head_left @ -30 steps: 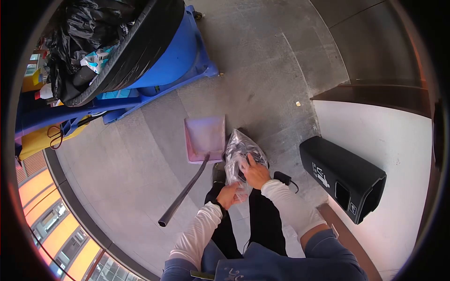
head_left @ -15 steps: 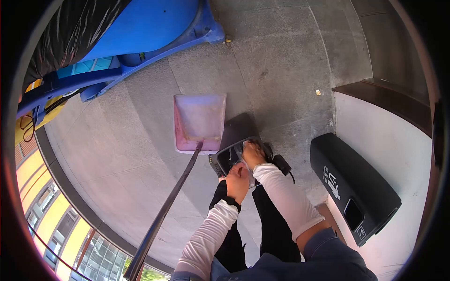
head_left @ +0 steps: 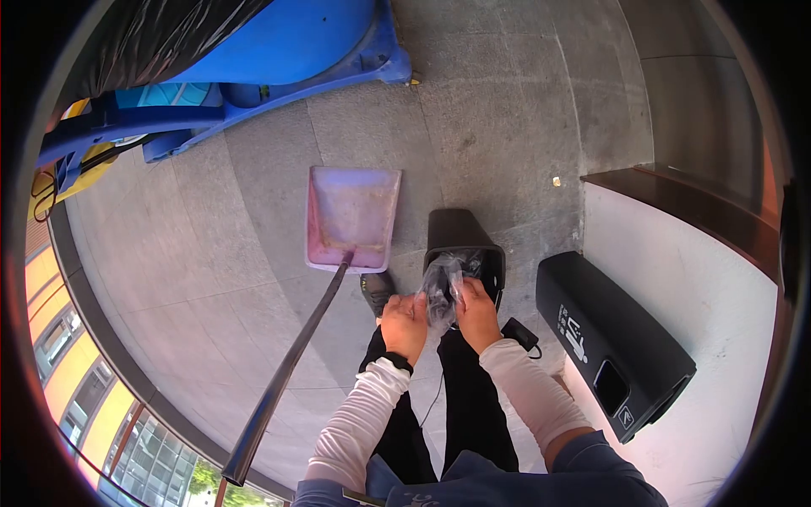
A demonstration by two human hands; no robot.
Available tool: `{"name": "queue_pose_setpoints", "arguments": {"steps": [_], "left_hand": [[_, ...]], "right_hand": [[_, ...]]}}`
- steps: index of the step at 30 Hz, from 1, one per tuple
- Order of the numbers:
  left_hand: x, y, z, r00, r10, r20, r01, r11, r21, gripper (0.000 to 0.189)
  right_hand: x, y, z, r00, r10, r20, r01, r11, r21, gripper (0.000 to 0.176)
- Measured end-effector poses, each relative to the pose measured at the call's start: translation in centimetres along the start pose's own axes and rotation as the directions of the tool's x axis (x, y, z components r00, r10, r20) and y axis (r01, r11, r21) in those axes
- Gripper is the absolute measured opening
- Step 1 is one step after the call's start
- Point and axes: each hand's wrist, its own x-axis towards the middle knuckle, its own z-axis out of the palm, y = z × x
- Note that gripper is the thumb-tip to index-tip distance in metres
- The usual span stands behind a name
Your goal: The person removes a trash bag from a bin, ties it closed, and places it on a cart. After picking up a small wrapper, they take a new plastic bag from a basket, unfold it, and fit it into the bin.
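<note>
Clear bag [head_left: 441, 289] was pinched, grips closed, by left hand [head_left: 404, 328] and right hand [head_left: 478, 314], apart, likely spreading it at mouth of black bin [head_left: 456, 226].

So we've got a thin, see-through plastic bag [head_left: 441, 283] here, super crumpled, bunched up and nowhere near flat. Our left hand [head_left: 404, 325] has one side of it pinched and our right hand [head_left: 476, 314] has the other, so it's loosely gathered between the two, right over the near left part of the mouth of a small black bin [head_left: 456, 226]. Bin's plain, dark, boxy with rounded corners, narrower at the base and with a wider rim. It's tipped, mouth toward us, base pointing away. There's some wrinkled, shiny film inside the opening too, but we honestly can't tell if it's the same bag.
</note>
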Motion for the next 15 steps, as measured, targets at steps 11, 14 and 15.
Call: {"name": "queue_pose_setpoints", "arguments": {"steps": [11,14,15], "left_hand": [[2.5,3.4,2.0,0.987,-0.160,0.013,0.143,0.841,-0.521,0.008],[3.0,2.6,3.0,0.953,-0.293,0.070,0.280,0.773,-0.569,0.010],[3.3,2.7,2.7,0.977,-0.206,-0.052,0.156,0.860,-0.485,0.014]], "right_hand": [[0.6,5.2,-3.1,0.926,0.173,-0.335,-0.077,0.956,0.282,0.008],[1.4,6.3,-3.7,0.906,0.201,-0.373,-0.098,0.956,0.277,0.009],[1.6,6.6,-3.8,0.899,0.216,-0.380,-0.115,0.956,0.271,0.010]]}}
